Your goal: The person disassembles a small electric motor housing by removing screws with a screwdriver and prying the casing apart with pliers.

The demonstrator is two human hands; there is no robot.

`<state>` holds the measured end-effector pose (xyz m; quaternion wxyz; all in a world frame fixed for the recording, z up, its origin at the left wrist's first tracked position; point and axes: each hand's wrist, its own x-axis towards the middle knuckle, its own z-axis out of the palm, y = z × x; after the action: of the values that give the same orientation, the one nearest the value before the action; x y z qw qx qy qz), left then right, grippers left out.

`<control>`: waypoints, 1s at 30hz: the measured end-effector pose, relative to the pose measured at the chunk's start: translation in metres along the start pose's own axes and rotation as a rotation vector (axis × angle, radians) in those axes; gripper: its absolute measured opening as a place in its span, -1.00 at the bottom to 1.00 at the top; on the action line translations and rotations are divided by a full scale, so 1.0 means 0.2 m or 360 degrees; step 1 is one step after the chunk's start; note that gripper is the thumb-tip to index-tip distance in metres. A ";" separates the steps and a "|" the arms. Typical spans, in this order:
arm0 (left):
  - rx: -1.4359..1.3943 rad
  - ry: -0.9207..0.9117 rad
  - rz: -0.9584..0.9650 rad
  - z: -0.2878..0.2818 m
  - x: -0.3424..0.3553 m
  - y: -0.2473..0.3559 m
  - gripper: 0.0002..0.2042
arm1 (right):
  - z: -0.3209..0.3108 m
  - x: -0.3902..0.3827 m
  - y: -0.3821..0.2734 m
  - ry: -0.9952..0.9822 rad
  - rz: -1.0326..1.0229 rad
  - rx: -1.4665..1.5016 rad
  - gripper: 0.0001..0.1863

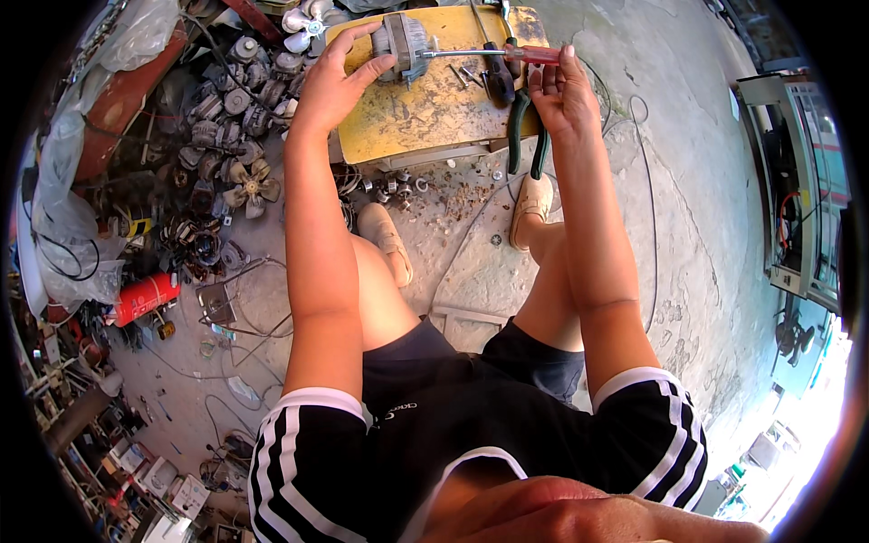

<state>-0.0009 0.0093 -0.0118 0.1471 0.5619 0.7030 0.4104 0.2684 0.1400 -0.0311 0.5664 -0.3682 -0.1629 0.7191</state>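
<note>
My left hand [348, 77] grips a grey electric motor [400, 45] near the back left of the worn yellow board [380, 127]. My right hand [561, 90] holds the red handle of a screwdriver [534, 55], whose long shaft reaches horizontally to the motor's right side. Beneath the screwdriver lie a dark-handled tool [499, 81] and a few small bolts [457, 74]. Green-handled pliers [516, 127] lie over the board's front right edge, beside another tool at the back.
A heap of old motors and fan blades [240, 109] crowds the left, with a red cylinder [145, 299] lower down. Cables trail over the concrete floor [670, 226]. A glass-fronted metal cabinet [787, 181] stands at the right. My feet rest below the board.
</note>
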 end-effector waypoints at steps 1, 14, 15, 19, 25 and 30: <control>-0.0002 0.0011 0.0010 0.00 0.00 -0.01 -0.40 | 0.02 -0.03 0.00 0.0018 0.0012 -0.0030 -0.65; 0.0021 0.0018 0.0014 0.01 0.00 -0.03 -0.39 | 0.04 -0.07 -0.03 -0.0053 -0.0010 -0.0205 -0.65; 0.0024 0.0018 0.0009 0.01 0.00 -0.03 -0.39 | 0.03 -0.06 -0.02 -0.0085 -0.0025 -0.0213 -0.65; 0.0006 0.0008 0.0000 0.01 0.00 -0.03 -0.40 | 0.00 -0.03 -0.01 -0.0145 -0.0054 -0.0185 -0.64; 0.0009 0.0010 0.0006 0.01 0.00 -0.03 -0.40 | 0.05 -0.08 -0.03 -0.0081 -0.0022 -0.0246 -0.65; 0.0016 0.0013 0.0012 0.02 0.00 -0.04 -0.40 | 0.00 -0.03 -0.01 -0.0184 -0.0120 -0.0258 -0.62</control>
<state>-0.0036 0.0107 -0.0192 0.1400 0.5637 0.7035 0.4096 0.2692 0.1359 -0.0280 0.5510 -0.3643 -0.2668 0.7018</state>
